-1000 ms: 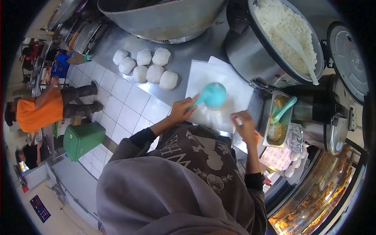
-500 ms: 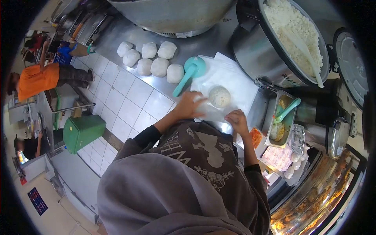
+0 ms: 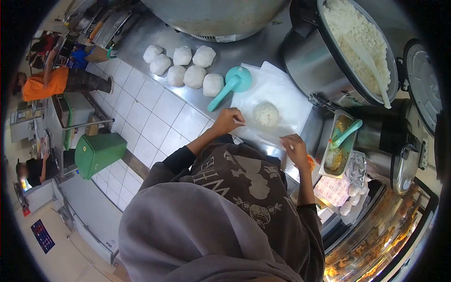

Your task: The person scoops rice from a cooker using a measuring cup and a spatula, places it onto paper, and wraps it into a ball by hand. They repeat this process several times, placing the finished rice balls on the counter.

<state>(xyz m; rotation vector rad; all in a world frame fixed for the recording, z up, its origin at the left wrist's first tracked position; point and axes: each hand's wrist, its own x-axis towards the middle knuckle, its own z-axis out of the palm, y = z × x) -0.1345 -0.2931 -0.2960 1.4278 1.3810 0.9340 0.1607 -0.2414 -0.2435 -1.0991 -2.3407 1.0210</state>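
**Scoop set aside, rice mound on the wrapping sheet**

Since a second ago the teal scoop [image 3: 231, 86] has left the left hand and now lies on the bench [image 3: 188, 113] at the sheet's far-left corner, and a round rice mound [image 3: 266, 113] sits where it was pressed, in the middle of the white sheet [image 3: 282, 94]. Both hands have drawn back to the near edge of that sheet.

The left hand [image 3: 227, 121] is closed in a pinch on the sheet's near-left edge, just beside the mound. The right hand [image 3: 295, 146] rests at the near-right corner, fingers curled; whether it actually grips the sheet or only presses on it I cannot tell.

Judging from this, the wrap is being started. It would go best if both corners lift evenly so the mound stays centred and does not roll, and if the top sheet alone is taken, since more sheets seem to lie stacked under it.

Six wrapped balls [image 3: 185, 66] lie in two rows further along the bench. The rice cooker [image 3: 329, 51] stands open with a paddle in it, and a small tray [image 3: 339, 141] holds a filling with a teal spoon. The person's hood and shoulders hide the near bench edge, and the orange item beside the right hand is too covered to identify.
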